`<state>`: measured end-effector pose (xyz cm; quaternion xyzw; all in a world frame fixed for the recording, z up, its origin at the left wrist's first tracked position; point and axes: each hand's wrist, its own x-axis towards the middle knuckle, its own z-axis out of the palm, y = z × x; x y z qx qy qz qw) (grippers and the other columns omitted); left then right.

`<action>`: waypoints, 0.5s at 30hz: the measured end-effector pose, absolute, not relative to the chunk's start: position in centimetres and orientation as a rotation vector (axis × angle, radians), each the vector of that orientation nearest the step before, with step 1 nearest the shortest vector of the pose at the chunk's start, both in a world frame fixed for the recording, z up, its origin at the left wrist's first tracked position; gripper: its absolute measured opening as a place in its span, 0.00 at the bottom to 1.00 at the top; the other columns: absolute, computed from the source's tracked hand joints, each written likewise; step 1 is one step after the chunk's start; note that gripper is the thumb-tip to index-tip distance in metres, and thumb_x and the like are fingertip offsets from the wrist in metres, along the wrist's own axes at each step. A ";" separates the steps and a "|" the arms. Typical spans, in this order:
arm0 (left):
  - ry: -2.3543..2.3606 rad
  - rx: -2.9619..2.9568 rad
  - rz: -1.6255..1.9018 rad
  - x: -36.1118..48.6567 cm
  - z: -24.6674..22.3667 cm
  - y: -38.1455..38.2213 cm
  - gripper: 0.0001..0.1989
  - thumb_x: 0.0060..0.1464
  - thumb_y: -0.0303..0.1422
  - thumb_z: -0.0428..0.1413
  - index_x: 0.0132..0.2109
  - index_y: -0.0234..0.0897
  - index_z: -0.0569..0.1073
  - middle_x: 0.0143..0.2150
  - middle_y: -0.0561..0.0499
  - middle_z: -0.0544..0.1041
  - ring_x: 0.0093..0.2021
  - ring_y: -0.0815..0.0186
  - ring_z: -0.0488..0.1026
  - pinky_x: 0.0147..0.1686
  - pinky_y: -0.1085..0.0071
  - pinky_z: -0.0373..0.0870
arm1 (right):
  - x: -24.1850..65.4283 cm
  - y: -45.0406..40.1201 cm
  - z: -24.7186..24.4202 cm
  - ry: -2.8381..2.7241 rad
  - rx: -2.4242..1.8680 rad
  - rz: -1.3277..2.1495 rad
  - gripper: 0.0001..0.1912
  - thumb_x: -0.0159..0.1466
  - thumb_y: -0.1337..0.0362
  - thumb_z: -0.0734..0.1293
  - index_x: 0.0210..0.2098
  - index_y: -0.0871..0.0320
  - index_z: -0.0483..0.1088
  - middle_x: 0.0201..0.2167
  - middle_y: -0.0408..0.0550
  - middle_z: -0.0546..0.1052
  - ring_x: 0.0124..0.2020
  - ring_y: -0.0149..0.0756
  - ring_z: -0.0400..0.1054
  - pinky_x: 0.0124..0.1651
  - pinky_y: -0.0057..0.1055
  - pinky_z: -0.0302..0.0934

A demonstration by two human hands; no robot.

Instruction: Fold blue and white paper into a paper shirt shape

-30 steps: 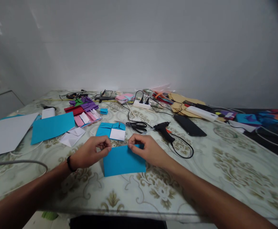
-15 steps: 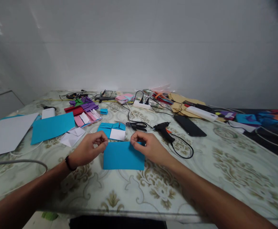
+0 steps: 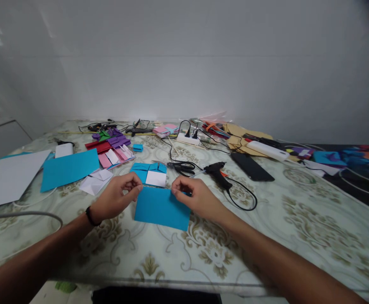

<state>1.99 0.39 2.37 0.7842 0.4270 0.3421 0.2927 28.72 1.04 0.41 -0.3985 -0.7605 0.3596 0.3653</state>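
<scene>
A rectangular sheet of blue paper (image 3: 162, 209) lies in front of me, turned slightly clockwise. My left hand (image 3: 118, 195) pinches its upper left corner between thumb and fingers. With thumb and forefinger, my right hand (image 3: 194, 194) grips the upper edge toward the right corner, covering that corner. Just beyond the sheet are folded blue paper pieces (image 3: 139, 169), one showing a white face (image 3: 156, 178). Scissors with black handles (image 3: 182, 167) lie behind them. A black hot glue gun (image 3: 218, 174) rests beyond my right hand.
Further left are a larger blue sheet (image 3: 70, 169), white sheets (image 3: 16, 175) and a folded white paper (image 3: 96, 180). Pink, red and purple folded papers (image 3: 116, 156) lie behind. A power strip (image 3: 188, 139), cables, a black phone (image 3: 250, 166) and brown envelopes (image 3: 235, 143) spread across the back.
The blue sheet has turned slightly clockwise, its lower right corner dropping nearer to me. Both hands have shifted a little to the left with it.
</scene>
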 end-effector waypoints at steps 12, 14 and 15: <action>1.042 2.105 0.784 2.3 2.3 0.3 0.11 0.64 0.37 0.54 0.34 0.36 0.71 0.26 0.54 0.75 0.26 0.68 0.73 0.28 0.74 0.67 | 28.3 0.3 0.3 -2.029 -0.971 0.974 0.05 0.64 0.64 0.66 0.31 0.57 0.70 0.28 0.43 0.74 0.31 0.33 0.65 0.36 0.29 0.60; 1.049 2.114 0.784 2.3 2.3 0.3 0.11 0.64 0.37 0.54 0.34 0.36 0.71 0.26 0.53 0.75 0.26 0.68 0.73 0.28 0.74 0.67 | 28.2 0.3 0.3 -2.031 -0.973 0.970 0.06 0.64 0.64 0.66 0.31 0.57 0.71 0.28 0.43 0.74 0.31 0.33 0.65 0.36 0.29 0.60; 1.057 2.117 0.791 2.3 2.3 0.3 0.11 0.64 0.37 0.54 0.34 0.36 0.71 0.26 0.53 0.75 0.26 0.68 0.73 0.28 0.74 0.67 | 28.2 0.3 0.3 -2.032 -0.973 0.970 0.06 0.64 0.64 0.66 0.31 0.57 0.71 0.28 0.43 0.74 0.30 0.33 0.65 0.36 0.29 0.59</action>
